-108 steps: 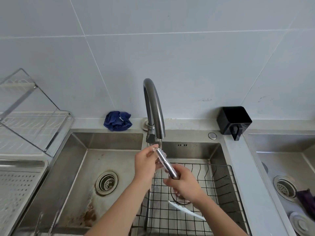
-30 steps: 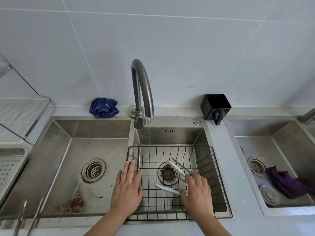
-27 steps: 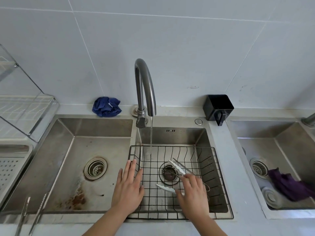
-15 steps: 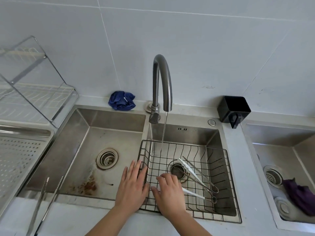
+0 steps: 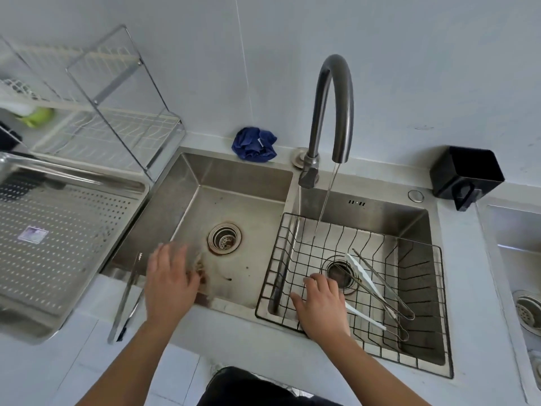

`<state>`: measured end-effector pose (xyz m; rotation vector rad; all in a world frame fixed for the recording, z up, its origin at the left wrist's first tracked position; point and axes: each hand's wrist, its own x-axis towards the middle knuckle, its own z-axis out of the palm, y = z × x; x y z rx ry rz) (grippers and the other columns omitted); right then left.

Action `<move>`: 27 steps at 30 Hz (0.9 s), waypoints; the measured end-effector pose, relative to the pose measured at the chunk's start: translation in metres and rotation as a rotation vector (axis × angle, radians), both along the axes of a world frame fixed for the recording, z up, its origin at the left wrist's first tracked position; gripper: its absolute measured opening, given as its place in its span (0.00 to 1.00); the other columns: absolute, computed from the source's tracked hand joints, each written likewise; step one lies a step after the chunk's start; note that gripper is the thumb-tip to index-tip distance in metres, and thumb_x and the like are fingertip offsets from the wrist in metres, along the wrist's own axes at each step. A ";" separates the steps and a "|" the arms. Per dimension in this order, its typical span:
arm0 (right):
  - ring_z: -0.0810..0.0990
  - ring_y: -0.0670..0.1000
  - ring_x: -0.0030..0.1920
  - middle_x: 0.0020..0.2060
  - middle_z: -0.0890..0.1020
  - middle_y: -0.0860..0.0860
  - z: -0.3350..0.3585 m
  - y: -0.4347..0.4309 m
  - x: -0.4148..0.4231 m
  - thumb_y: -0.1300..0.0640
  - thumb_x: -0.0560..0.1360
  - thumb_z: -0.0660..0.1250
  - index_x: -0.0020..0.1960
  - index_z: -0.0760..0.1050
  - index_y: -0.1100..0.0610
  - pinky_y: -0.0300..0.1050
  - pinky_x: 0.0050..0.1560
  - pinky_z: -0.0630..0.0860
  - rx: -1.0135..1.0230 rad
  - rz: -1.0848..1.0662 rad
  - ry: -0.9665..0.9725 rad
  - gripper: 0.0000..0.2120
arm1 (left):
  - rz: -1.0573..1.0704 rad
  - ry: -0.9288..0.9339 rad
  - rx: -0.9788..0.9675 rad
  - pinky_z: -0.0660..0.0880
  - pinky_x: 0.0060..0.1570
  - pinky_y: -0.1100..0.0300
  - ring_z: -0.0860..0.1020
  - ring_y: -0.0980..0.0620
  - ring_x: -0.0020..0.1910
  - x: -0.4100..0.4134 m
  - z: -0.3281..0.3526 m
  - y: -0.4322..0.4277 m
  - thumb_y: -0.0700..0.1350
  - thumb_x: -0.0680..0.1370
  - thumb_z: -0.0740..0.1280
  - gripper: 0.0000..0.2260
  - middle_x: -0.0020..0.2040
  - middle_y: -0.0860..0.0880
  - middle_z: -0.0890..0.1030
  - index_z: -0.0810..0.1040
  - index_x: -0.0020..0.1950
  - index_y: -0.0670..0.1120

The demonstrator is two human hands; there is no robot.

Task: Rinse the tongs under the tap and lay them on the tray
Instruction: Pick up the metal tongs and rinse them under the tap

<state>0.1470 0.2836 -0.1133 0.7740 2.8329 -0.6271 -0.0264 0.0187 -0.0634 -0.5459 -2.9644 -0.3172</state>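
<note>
Pale counter and white tile surround a double steel sink. Blurred by motion, the left hand hovers palm down over the left basin's near edge, fingers spread and holding nothing. Half a second ago it lay beside the right hand at the basket's near-left corner, so it has swung left. The right hand has stayed put, fingers splayed flat on the floor of the wire basket in the right basin. It grips nothing, and its palm covers part of one arm of the white-tipped tongs. Just right of those, thin wire tongs lie in the same basket. Water still runs from the tap, landing on the basket's far side, beyond both pairs. Steel tongs lie on the counter just left of the left hand, between the sink and the perforated tray. They are slim, with arms nearly together, serrated tips pointing far and the hinge end near. Along the far wall sit a dish rack, a blue cloth and a black holder.
</note>
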 end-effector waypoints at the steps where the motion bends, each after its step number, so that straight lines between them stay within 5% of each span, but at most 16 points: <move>1: 0.68 0.54 0.69 0.68 0.73 0.47 -0.001 0.001 0.000 0.37 0.81 0.57 0.70 0.73 0.51 0.52 0.70 0.68 -0.009 -0.007 0.006 0.25 | 0.050 0.007 -0.010 0.70 0.65 0.34 0.68 0.30 0.69 -0.002 0.002 -0.008 0.40 0.70 0.75 0.25 0.66 0.32 0.74 0.74 0.66 0.38; 7: 0.68 0.55 0.70 0.68 0.74 0.49 -0.006 -0.001 -0.001 0.39 0.81 0.62 0.71 0.73 0.52 0.53 0.70 0.69 -0.027 -0.016 0.008 0.24 | 0.375 -0.029 -0.010 0.72 0.57 0.37 0.72 0.32 0.61 -0.010 0.003 -0.056 0.47 0.71 0.78 0.30 0.62 0.32 0.74 0.74 0.68 0.36; 12: 0.67 0.54 0.70 0.69 0.73 0.48 -0.003 -0.001 -0.003 0.40 0.81 0.61 0.71 0.72 0.51 0.52 0.70 0.67 -0.046 -0.004 -0.008 0.24 | 0.621 -0.208 -0.041 0.69 0.60 0.39 0.70 0.34 0.63 -0.007 -0.003 -0.062 0.63 0.69 0.75 0.37 0.64 0.35 0.73 0.73 0.68 0.40; 20: 0.65 0.51 0.71 0.69 0.71 0.46 0.003 -0.001 -0.005 0.39 0.82 0.59 0.74 0.69 0.49 0.49 0.71 0.66 -0.057 0.006 -0.024 0.25 | 0.515 -0.229 -0.041 0.72 0.57 0.40 0.73 0.35 0.58 -0.008 -0.018 -0.065 0.57 0.77 0.71 0.26 0.60 0.36 0.75 0.77 0.67 0.41; 27: 0.65 0.51 0.72 0.70 0.71 0.46 0.003 -0.001 -0.006 0.39 0.82 0.59 0.74 0.70 0.49 0.49 0.72 0.65 -0.070 0.002 -0.023 0.25 | 0.484 -0.208 0.062 0.77 0.48 0.44 0.71 0.38 0.60 -0.011 -0.013 -0.051 0.57 0.78 0.70 0.27 0.58 0.37 0.75 0.76 0.70 0.40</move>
